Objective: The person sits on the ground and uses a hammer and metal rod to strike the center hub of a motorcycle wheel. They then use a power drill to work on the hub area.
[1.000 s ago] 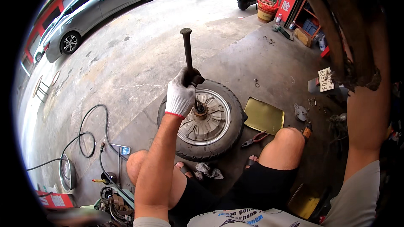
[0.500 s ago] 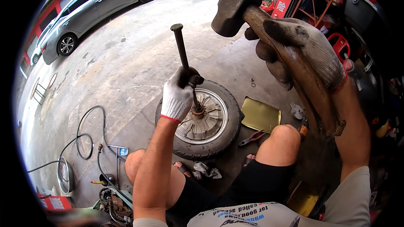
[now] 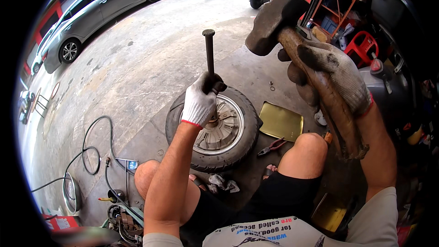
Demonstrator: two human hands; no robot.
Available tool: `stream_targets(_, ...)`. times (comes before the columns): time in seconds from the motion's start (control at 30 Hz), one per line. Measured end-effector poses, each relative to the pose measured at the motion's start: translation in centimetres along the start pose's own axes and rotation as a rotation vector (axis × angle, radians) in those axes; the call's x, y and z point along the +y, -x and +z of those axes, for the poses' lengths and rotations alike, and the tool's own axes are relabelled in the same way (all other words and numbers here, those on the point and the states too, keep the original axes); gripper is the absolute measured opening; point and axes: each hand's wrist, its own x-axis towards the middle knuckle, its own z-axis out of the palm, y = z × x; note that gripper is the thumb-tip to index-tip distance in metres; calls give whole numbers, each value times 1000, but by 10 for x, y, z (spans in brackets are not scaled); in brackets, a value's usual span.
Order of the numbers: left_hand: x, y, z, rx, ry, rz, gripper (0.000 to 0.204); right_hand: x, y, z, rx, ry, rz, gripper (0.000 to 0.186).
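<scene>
1. Left hand point(image 3: 202, 96): gloved, fist closed round the bar point(image 3: 209, 52), which stands near upright over the hub point(image 3: 225, 130). Lower contact hidden by the hand.
2. Right hand point(image 3: 336, 73): gloved, wrapped on the hammer point(image 3: 319, 78) handle, head raised up and right of the bar, apart from it.
3. Risk: an off-centre blow could glance off the small bar top onto the left knuckles just below. Cause: narrow target, tilted bar.
4. Risk: bar tip could skid and mark the hub if not seated square. Handle could twist if the glove slips on it.
5. Materials: bar dark steel, round, flared top. Hammer head blocky, worn steel; handle brown, rough, ragged at the butt. Gloves white knit, dark-stained fingers.
6. Wheel point(image 3: 247, 144) flat on concrete in front of the feet: black treaded rubber, ribbed dull-metal hub.
7. Beyond: shiny gold tray point(image 3: 281, 120), red-handled pliers point(image 3: 271, 147) beside it.
</scene>
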Motion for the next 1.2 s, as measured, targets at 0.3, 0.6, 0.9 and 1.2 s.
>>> stream_targets(0.3, 6, 3, -5, -3, -45, 11, 9, 8, -4, 0, -6, -23, -3, 38)
stream_targets(0.6, 9, 3, -3, -16, -11, 13, 8, 4, -11, -8, -94, -113, -30, 43)
stream_targets(0.9, 5, 14, -26, 18, -61, -29, 6, -55, -22, 35, -183, 25, -461, 43)
stream_targets(1.2, -32, 6, -29, 104, 131, -132, 7, -19, -34, 31, -193, 112, -38, 44)
